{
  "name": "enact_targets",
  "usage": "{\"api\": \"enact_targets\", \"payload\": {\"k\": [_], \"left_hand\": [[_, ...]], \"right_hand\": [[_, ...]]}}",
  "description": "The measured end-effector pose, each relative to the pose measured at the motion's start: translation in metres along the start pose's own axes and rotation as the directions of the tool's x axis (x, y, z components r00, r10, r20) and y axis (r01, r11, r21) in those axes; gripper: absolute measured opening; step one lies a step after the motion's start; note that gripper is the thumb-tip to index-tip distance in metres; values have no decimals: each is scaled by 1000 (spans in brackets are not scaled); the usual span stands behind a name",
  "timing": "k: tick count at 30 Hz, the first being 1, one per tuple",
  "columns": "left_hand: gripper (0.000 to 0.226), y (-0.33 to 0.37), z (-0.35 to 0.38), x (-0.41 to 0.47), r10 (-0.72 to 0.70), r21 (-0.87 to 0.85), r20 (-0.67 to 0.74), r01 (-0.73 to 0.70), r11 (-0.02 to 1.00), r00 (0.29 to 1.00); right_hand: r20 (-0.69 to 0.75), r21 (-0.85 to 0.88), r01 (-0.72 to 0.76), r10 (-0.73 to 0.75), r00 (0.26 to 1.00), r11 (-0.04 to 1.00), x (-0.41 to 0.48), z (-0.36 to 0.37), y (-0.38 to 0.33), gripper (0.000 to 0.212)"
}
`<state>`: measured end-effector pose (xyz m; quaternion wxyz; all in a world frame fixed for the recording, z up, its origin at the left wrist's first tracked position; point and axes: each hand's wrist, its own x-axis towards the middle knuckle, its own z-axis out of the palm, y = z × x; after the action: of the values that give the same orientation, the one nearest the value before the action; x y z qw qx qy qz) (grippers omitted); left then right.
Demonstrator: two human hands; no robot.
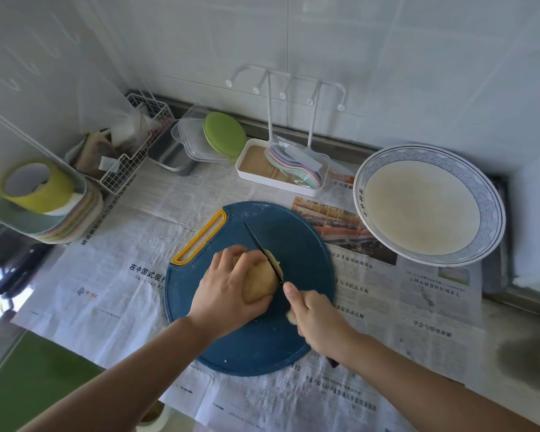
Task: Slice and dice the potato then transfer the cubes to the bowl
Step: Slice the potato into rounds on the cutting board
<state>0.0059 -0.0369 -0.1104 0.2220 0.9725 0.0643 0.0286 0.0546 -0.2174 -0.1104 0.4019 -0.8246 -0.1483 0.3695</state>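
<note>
Tiled kitchen corner; counter (pixel 518 363) spread with newspaper (pixel 122 275), and a round blue cutting board (pixel 293 232) on top. The potato (pixel 259 283) lies mid-board, skin on. The left hand (pixel 222 291) is cupped over it, fingers (pixel 228 260) curled round the far side and thumb at the near end. The right hand (pixel 315 316) is clamped on the handle of the knife (pixel 259 244), forefinger along the spine; the blade is set into the potato's right end, with a pale slice (pixel 276 263) just beside it. Risks, as judged: the potato is round and has no flat face down, so it may roll under pressure and carry the blade toward the left fingertips, which sit close to the cut line. The board rests on paper and could skate if pushed sideways. A small pale scrap (pixel 291 316) lies by the right hand and could get nudged off. The bowl (pixel 424 153) stands well apart at far right, nothing in it, with bare newspaper between it and the board. A white rack tray (pixel 272 179) sits behind the board, a wire basket (pixel 128 169) and stacked plates (pixel 72 226) to the left, none in the way.
</note>
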Motion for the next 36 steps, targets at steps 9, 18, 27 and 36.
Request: {"api": "enact_targets", "payload": {"k": [9,18,27,36], "left_hand": [[65,-3,-3,1,6,-49,15,-6,999,1000],[65,-12,-12,3,28,-145,78,-17,989,997],[76,-3,-22,6,69,-10,241,-69,998,968],[85,-9,-33,-5,-28,-80,257,50,995,966]], "right_hand": [[30,24,-101,100,995,995,8,3,-2,56],[40,213,-133,127,991,968,26,-3,-34,56],[-6,107,-37,38,999,994,5,-37,-26,54],[148,218,-154,124,981,964,-46,-50,13,60]]}}
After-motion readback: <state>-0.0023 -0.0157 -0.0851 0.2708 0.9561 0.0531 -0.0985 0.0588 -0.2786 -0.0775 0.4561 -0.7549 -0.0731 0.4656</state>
